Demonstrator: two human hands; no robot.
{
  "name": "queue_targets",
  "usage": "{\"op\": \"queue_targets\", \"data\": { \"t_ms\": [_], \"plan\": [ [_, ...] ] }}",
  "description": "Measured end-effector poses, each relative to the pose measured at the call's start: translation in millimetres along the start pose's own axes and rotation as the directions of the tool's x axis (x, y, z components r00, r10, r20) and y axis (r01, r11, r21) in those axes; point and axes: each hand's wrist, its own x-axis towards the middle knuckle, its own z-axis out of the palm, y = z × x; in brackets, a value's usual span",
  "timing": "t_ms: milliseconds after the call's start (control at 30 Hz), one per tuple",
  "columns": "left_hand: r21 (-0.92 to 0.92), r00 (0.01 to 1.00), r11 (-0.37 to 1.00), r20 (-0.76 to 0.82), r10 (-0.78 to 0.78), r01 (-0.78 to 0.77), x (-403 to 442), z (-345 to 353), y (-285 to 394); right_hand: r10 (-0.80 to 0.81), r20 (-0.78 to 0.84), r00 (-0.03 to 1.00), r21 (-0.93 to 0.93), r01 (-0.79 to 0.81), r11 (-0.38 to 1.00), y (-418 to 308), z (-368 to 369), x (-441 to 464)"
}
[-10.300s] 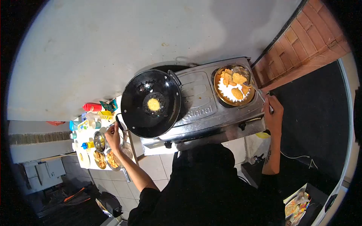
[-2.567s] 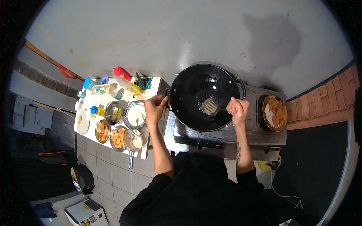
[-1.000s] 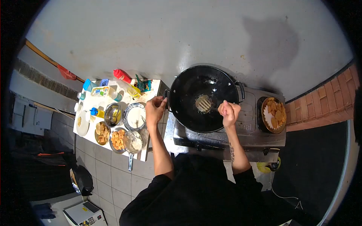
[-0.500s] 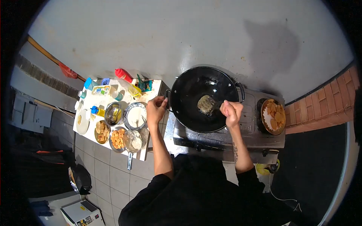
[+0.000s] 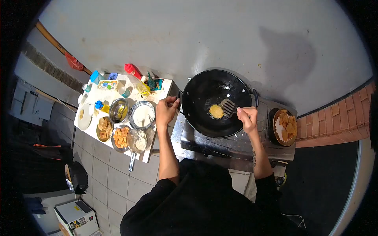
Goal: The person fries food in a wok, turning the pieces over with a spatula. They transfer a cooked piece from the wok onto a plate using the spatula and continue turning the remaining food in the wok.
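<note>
A black wok (image 5: pixel 201 84) sits on the stove, with a shine of oil near its middle. In it lies one golden fried piece (image 5: pixel 216 111) that looks like a fritter. My right hand (image 5: pixel 248 118) is closed around the handle of a slotted spatula (image 5: pixel 228 107), whose blade rests in the wok at the fritter's right side. On the wok's left side, my left hand (image 5: pixel 167 110) has its fingers closed on the wok handle (image 5: pixel 179 98).
The metal stove (image 5: pixel 271 147) carries a pan of fried pieces (image 5: pixel 289 128) at right. On the white side table (image 5: pixel 92 129) stand a bowl of white batter (image 5: pixel 141 116), a plate of orange cubes (image 5: pixel 121 137), a strainer with flour (image 5: pixel 138 142), bottles and tubs. A wall rises behind.
The spatula, blurred over the fritter before, has shifted right and sits beside it. The fritter now shows plainly. My left hand stays at the wok handle.
</note>
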Motion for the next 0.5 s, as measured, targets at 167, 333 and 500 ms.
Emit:
{"op": "queue_targets", "data": {
  "t_ms": [167, 333, 500],
  "plan": [
    [-0.007, 1.0, 1.0, -0.004, 0.014, -0.014, -0.2, 1.1, -3.9, 0.102, -0.176, 0.979, 0.27, -0.051, 0.961, 11.8, 11.7, -5.2],
    [-0.006, 1.0, 1.0, -0.001, 0.026, -0.026, -0.9, 1.5, -5.3, 0.054, -0.213, 0.976, 0.307, 0.014, 0.951, -6.9, 13.7, 2.3],
    [-0.009, 1.0, 1.0, 0.018, -0.01, 0.01, -2.3, 0.1, -1.3, 0.05, -0.187, 0.981, 0.342, 0.017, 0.939, -18.3, 22.0, 2.8]
  ]
}}
